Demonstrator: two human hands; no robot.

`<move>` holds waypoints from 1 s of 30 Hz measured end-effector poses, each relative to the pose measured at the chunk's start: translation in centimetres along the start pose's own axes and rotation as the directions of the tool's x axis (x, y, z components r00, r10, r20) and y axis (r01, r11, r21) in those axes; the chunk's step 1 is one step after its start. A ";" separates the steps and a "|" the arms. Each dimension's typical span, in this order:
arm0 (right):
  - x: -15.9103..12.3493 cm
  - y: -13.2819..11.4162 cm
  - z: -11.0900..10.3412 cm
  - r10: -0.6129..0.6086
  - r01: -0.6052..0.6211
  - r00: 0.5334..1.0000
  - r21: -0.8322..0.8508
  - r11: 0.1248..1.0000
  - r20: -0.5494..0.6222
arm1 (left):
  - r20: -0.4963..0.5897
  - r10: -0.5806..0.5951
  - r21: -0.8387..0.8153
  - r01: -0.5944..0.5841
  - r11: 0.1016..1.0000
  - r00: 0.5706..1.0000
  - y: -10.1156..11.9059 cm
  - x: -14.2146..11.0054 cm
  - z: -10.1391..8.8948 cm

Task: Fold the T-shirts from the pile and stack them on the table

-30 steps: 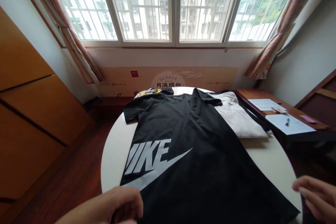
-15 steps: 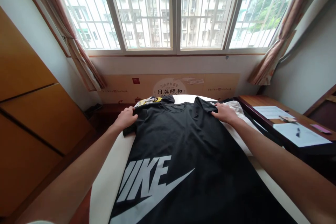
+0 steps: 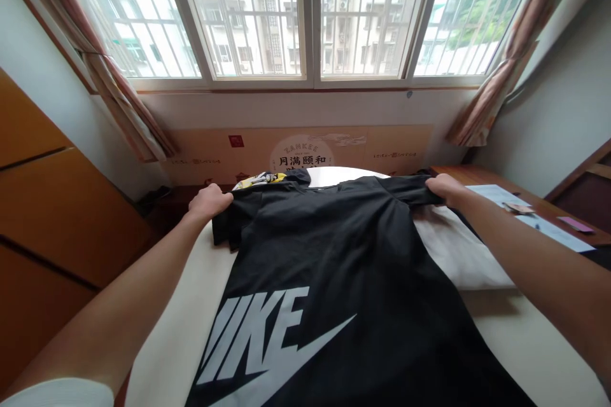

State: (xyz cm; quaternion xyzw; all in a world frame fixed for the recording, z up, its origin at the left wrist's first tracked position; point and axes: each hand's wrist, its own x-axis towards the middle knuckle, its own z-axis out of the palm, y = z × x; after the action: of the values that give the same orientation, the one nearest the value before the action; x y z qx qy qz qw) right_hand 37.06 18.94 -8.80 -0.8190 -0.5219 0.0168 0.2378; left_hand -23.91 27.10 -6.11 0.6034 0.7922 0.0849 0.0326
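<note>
A black T-shirt (image 3: 324,248) with large grey lettering and a swoosh is spread over a white table (image 3: 176,311), its collar toward the window. My left hand (image 3: 210,200) is closed on the sleeve at the shirt's left. At the opposite side, my right hand (image 3: 446,189) grips the end of the other sleeve, which is pulled out straight. The shirt's lower end runs out of the bottom of the view. A folded white cloth (image 3: 458,251) lies partly under the shirt at the right.
Beyond the collar lies a yellow and white patterned cloth (image 3: 258,180). To the right, a brown wooden desk (image 3: 449,173) bears papers (image 3: 556,233) and a pink pad (image 3: 575,224). A long printed cardboard panel (image 3: 382,140) stands below the window. Orange-brown cabinets (image 3: 62,216) are at left.
My right hand has moved outward to the right, drawing the bunched sleeve straight. My left hand has shifted slightly left, still holding its sleeve. The view has tilted down a little.
</note>
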 end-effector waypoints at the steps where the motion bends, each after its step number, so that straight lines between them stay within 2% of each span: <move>1: 0.0 0.0 -0.2 0.050 -0.049 0.998 -0.034 0.998 0.026 | 0.003 -0.018 0.044 0.018 0.999 1.000 0.8 -0.1 -0.2; 3: -0.3 -0.9 -0.3 0.143 -0.140 0.990 -0.110 0.984 0.016 | -0.053 0.029 0.120 -0.023 0.993 0.998 2.9 -0.3 0.0; 4: -0.6 -1.9 -0.3 0.135 -0.138 0.990 -0.155 0.978 -0.027 | -0.089 0.117 0.137 -0.104 0.985 0.989 4.2 -0.6 0.3; 5: -0.9 -3.2 -0.1 0.076 -0.086 0.996 -0.208 0.974 -0.055 | -0.101 0.244 0.137 -0.229 0.964 0.965 5.7 -0.8 0.7; 6: -1.4 -4.8 0.3 -0.024 0.008 0.998 -0.260 0.966 -0.057 | -0.076 0.384 0.122 -0.374 0.920 0.920 7.4 -1.2 1.4; 7: -1.9 -6.7 0.9 -0.159 0.149 0.987 -0.303 0.941 -0.012 | -0.028 0.511 0.098 -0.506 0.857 0.859 9.2 -1.5 2.2; 8: -2.4 -8.7 1.7 -0.291 0.305 0.952 -0.311 0.900 0.093 | 0.036 0.603 0.067 -0.604 0.794 0.797 11.1 -1.8 3.1; 9: -2.8 -10.6 2.8 -0.378 0.416 0.908 -0.287 0.863 0.181 | 0.103 0.647 0.043 -0.653 0.756 0.755 12.8 -2.1 4.1; 10: -3.2 -12.5 3.9 -0.427 0.485 0.868 -0.255 0.836 0.254 | 0.159 0.662 0.032 -0.674 0.738 0.733 14.4 -2.4 5.2; 12: -3.6 -15.4 6.4 -0.460 0.553 0.808 -0.205 0.808 0.367 | 0.224 0.647 0.042 -0.670 0.741 0.729 16.9 -2.5 7.2; 15: -3.5 -17.5 9.5 -0.424 0.558 0.773 -0.187 0.809 0.471 | 0.246 0.620 0.067 -0.651 0.756 0.745 18.8 -2.2 9.2; 18: -3.0 -17.9 10.8 -0.384 0.525 0.787 -0.198 0.828 0.483 | 0.249 0.582 0.083 -0.616 0.784 0.774 19.4 -1.8 9.9; 21: -2.4 -17.4 10.1 -0.387 0.502 0.817 -0.195 0.843 0.427 | 0.214 0.552 0.088 -0.579 0.811 0.806 20.1 -2.8 10.2; 23: -1.9 -16.4 8.5 -0.373 0.456 0.865 -0.215 0.864 0.335 | 0.175 0.604 0.068 -0.622 0.780 0.777 20.5 -5.2 10.4; 24: -1.5 -15.6 7.6 -0.346 0.413 0.896 -0.235 0.880 0.279 | 0.162 0.654 0.049 -0.668 0.742 0.739 20.7 -7.0 10.4; 25: -1.0 -14.4 6.5 -0.304 0.357 0.926 -0.259 0.897 0.224 | 0.151 0.719 0.027 -0.730 0.683 0.679 20.6 -9.3 10.3; 26: -0.5 -13.0 5.5 -0.242 0.286 0.953 -0.283 0.915 0.180 | 0.141 0.785 0.002 -0.793 0.609 0.603 20.5 -12.0 10.2; 27: 0.1 -11.3 4.5 -0.170 0.210 0.974 -0.305 0.929 0.150 | 0.126 0.853 -0.021 -0.858 0.513 0.507 20.2 -15.0 9.9; 28: 0.7 -9.5 3.7 -0.087 0.126 0.987 -0.326 0.937 0.132 | 0.096 0.921 -0.037 -0.923 0.383 0.378 19.8 -18.1 9.5; 29: 1.3 -7.6 2.9 0.012 0.035 0.991 -0.345 0.938 0.134 | 0.036 0.976 -0.039 -0.975 0.218 0.217 19.3 -21.3 9.1; 30: 1.8 -5.9 2.4 0.086 -0.030 0.986 -0.360 0.932 0.141 | -0.011 0.999 -0.038 -0.999 0.035 0.036 18.7 -24.3 8.7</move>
State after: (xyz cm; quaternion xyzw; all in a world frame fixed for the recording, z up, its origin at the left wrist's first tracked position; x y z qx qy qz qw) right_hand 32.24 23.35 -8.15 -0.8597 -0.5088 -0.0080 0.0436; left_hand 1.77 9.41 -12.61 0.9844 0.1491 0.0920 -0.0175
